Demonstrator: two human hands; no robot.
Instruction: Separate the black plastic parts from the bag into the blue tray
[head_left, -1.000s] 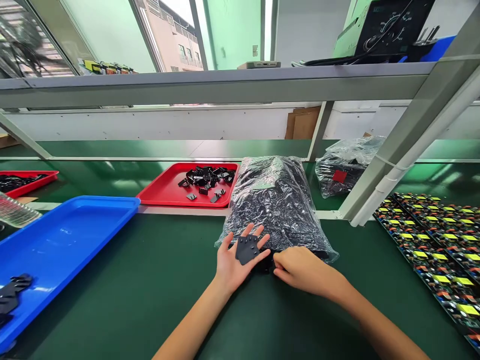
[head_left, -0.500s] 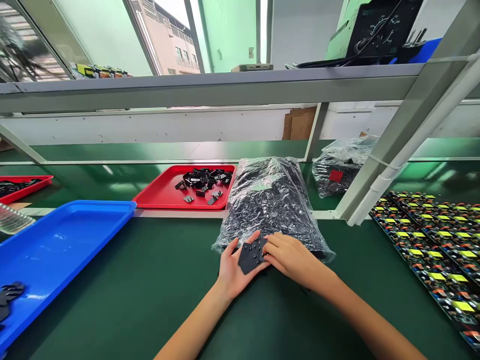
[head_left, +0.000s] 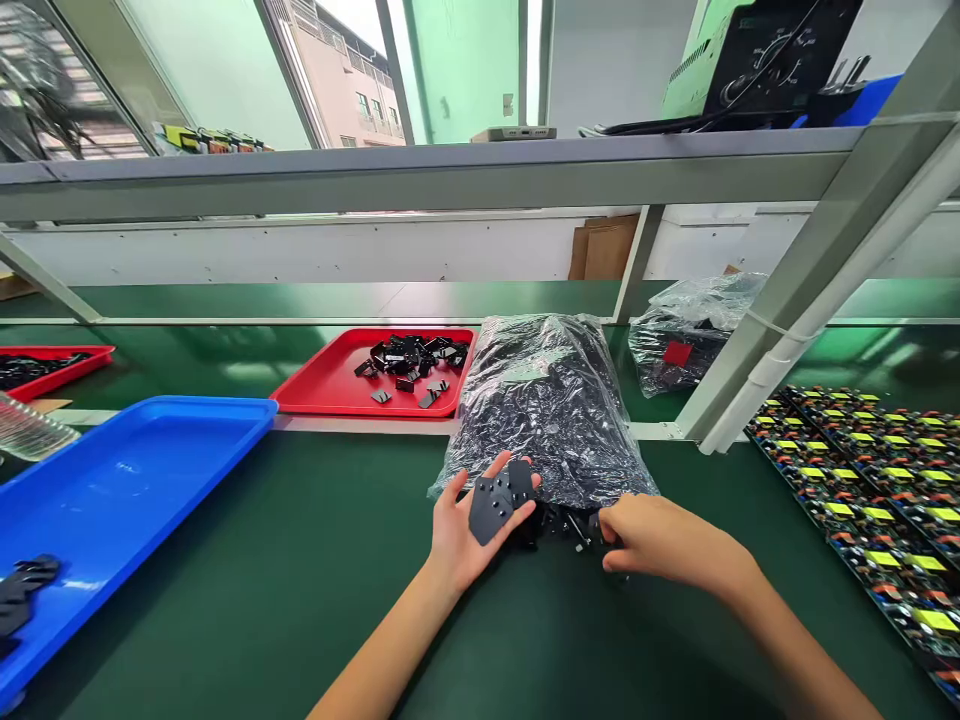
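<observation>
My left hand (head_left: pixel 454 535) is palm up, with a flat dark grey plastic part (head_left: pixel 491 508) lying across the palm and fingers. Small round studs dot the part's face, and a second grey piece seems to overlap its upper right end. To the right, my right hand (head_left: pixel 664 540) has its fingers curled down at the edge of a loose heap of small black parts (head_left: pixel 559 525). What those fingertips touch is hidden. The heap lies at the near end of a clear plastic bag (head_left: pixel 547 410) filled with black pieces.
A red tray (head_left: pixel 315 390) holds small black clips. At left lies a blue tray (head_left: pixel 187 440) with some grey parts (head_left: pixel 26 595). Rows of circuit boards (head_left: pixel 862 480) cover the right side. A slanted metal post (head_left: pixel 757 350) and a shelf beam (head_left: pixel 420 180) frame the bench.
My right hand has left the grey part and moved right, down to the small black parts by the bag. My left hand still holds the grey part, nearly in place.
</observation>
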